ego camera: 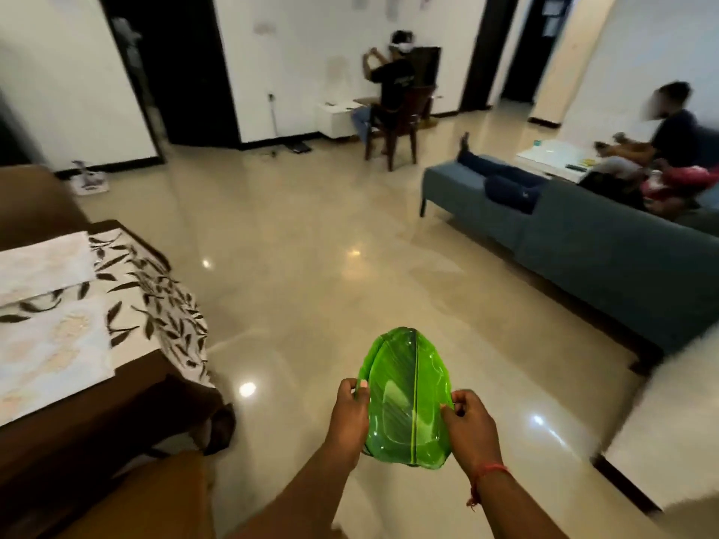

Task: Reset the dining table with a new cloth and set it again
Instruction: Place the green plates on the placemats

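1. Your left hand and right hand each pinch a side edge of the green leaf-shaped plate, fingers curled on the rim, carrying it over the floor. Keep that two-sided grip level so the glossy plate doesn't slip.
2. The table is to your left, already covered by the leaf-print cloth with pale placemats on top. Turn towards it.
3. Judging by the layout, lower the plate squarely onto a placemat and release both sides together.
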### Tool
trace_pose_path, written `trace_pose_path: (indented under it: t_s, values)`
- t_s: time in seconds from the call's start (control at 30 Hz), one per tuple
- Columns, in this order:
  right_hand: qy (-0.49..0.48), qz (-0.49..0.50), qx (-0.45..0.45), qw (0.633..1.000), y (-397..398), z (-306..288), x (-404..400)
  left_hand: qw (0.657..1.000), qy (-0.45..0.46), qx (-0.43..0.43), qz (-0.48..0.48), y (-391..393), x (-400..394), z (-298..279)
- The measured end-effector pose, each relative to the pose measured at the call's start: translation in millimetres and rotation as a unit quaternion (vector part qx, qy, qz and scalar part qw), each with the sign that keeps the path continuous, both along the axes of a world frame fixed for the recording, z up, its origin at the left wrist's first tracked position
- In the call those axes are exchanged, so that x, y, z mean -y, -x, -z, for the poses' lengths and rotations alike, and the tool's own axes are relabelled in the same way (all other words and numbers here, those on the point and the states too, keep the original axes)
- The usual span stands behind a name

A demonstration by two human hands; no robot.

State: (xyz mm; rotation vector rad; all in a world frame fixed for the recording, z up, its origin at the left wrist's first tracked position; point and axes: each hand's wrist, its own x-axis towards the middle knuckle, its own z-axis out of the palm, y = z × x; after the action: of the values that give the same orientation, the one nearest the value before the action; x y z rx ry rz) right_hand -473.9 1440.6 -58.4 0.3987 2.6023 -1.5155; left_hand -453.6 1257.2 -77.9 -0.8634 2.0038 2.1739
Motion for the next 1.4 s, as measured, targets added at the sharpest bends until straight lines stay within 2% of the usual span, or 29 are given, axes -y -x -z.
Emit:
trace_pose_path:
  t_s: [0.2,0.37,0.53,0.63,0.8,0.9,1.1,1.23,1.33,1.4]
  values:
    - [-0.01,-0.127,0.008,0.992,153,16,117,0.993,0.042,0.025,-0.104,115,116,34]
    - [-0.004,-0.228,0.019,0.973,251,15,241,0.978,0.066,0.031,-0.194,170,218,1]
    - [-0.015,-0.363,0.058,0.93,298,27,363,0.943,0.102,0.074,-0.308,171,311,7]
    - [-0.008,-0.465,0.052,0.884,319,34,454,0.912,0.091,0.079,-0.393,166,371,14]
    - [-0.013,-0.622,0.048,0.781,326,36,586,0.819,0.058,0.091,-0.563,144,429,13]
    - [-0.029,-0.717,0.045,0.696,312,29,658,0.737,0.061,0.116,-0.663,128,448,1]
    - [-0.03,-0.82,0.036,0.571,252,27,766,0.57,0.07,0.133,-0.808,65,479,16]
    - [-0.025,-0.843,0.034,0.536,208,35,824,0.494,0.064,0.14,-0.856,18,501,37]
    - [-0.026,-0.855,0.025,0.518,177,42,857,0.459,0.044,0.156,-0.874,-14,508,53]
    - [-0.043,-0.859,0.023,0.509,158,55,883,0.421,0.027,0.178,-0.889,-25,510,58]
